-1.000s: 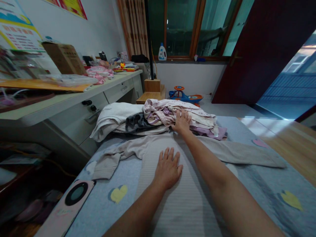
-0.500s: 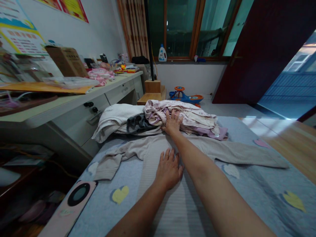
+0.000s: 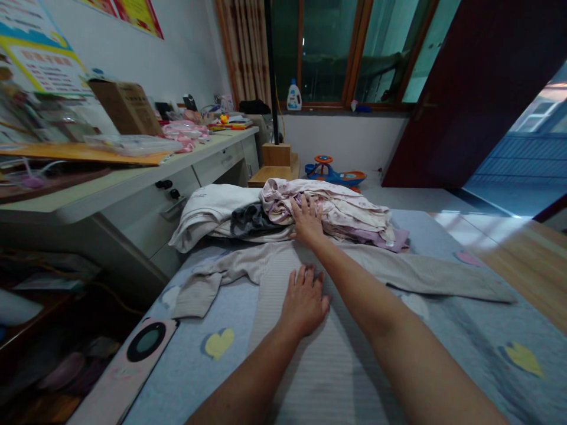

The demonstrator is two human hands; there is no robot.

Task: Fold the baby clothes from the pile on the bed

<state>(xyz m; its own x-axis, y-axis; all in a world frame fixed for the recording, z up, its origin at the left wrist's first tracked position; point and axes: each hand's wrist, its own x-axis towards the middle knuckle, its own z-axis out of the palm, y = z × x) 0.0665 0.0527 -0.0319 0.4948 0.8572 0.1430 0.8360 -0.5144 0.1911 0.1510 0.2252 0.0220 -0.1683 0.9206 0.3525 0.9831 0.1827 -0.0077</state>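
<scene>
A light grey striped long-sleeved shirt [image 3: 319, 360] lies spread on the bed, its sleeves stretched out to both sides. My left hand [image 3: 305, 301] rests flat on the middle of the shirt, fingers loosely apart. Farther forward, my right hand [image 3: 309, 221] reaches past the collar with its fingers spread against a pile of clothes. In that pile are a pale patterned garment [image 3: 349, 203], a white garment [image 3: 212, 206], a dark grey garment [image 3: 250, 220] and a purple one [image 3: 376, 237]. Neither hand grips anything.
A blue bedsheet [image 3: 177, 360] with heart prints covers the bed. At the left front lies a pink object with a black ring [image 3: 146, 342]. Along the left wall stands a cluttered desk [image 3: 66, 203]. Beyond the bed are a ride-on toy car [image 3: 332, 172] and a dark red door [image 3: 443, 118].
My right hand has shifted very slightly, its fingers a little more spread at the pile. The left hand stays on the shirt. The view has moved a little.
</scene>
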